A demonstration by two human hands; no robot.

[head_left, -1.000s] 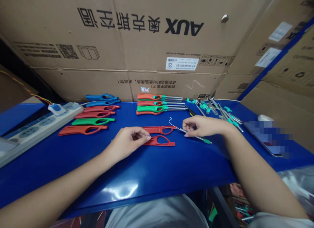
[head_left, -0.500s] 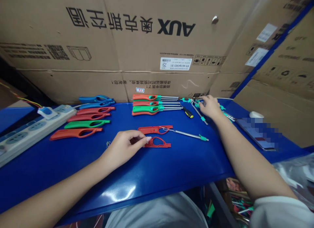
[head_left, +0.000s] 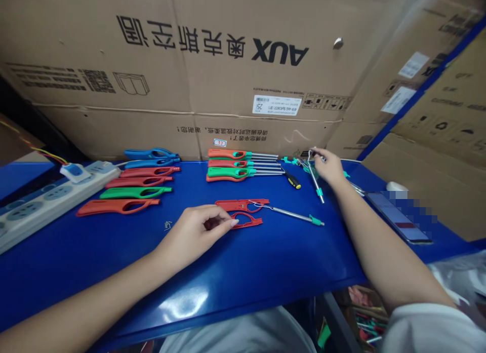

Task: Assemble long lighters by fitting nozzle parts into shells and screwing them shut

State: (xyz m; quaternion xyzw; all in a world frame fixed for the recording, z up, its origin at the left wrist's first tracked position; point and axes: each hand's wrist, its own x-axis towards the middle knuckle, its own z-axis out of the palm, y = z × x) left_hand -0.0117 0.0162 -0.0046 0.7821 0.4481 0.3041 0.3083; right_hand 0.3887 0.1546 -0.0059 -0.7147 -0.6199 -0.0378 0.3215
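My left hand (head_left: 207,226) is closed, thumb and fingers on the rear end of a red lighter handle half (head_left: 259,222), which lies low over the table. Just behind it is another red lighter handle half (head_left: 231,205). A metal lighter tube (head_left: 291,214) with a green collar lies to its right, its thin wire reaching over that half. Farther back on the right, my right hand (head_left: 329,166) pinches the wire end of a second metal lighter tube (head_left: 314,180), which hangs slanted toward me. Behind that hand, a pile of green parts and tubes (head_left: 290,161) is partly hidden.
Coloured handle shells (head_left: 129,192) lie in a column at left beside a white power strip (head_left: 56,193). Assembled lighters (head_left: 231,172) and a yellow-black screwdriver (head_left: 292,179) sit at the back. Small screws (head_left: 167,225) lie near my left wrist; a phone (head_left: 398,217) lies at right. Cardboard (head_left: 212,89) stands behind.
My right hand has lifted a metal lighter tube by its wire end from the pile. My left hand stays at the red handle half, which has tilted slightly. The view has shifted a little.
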